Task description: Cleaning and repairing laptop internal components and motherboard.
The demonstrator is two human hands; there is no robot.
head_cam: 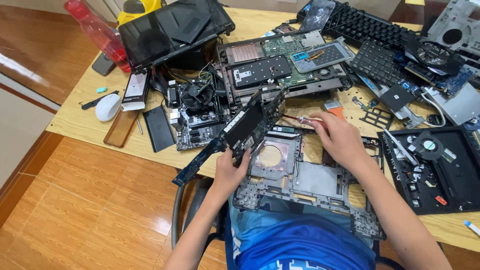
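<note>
Left hand point(229, 172) grips laptop motherboard point(240, 132), fingers closed on lower edge, board tilted up over grey laptop chassis frame point(310, 182) at table point(75, 122) front edge. Right hand point(340, 137) closed round red-handled screwdriver point(300, 120), tip toward board. Desktop motherboard with fan point(197, 107) just left; open laptop base point(290, 62) behind.

Laptop frame point(305, 182) at table's point(75, 120) near edge, circuit board point(235, 132) tilted up over its left side. Another opened laptop point(285, 62) behind it, keyboard point(362, 22) further back right. Mouse point(108, 107) far left, fan tray point(435, 167) right.
</note>
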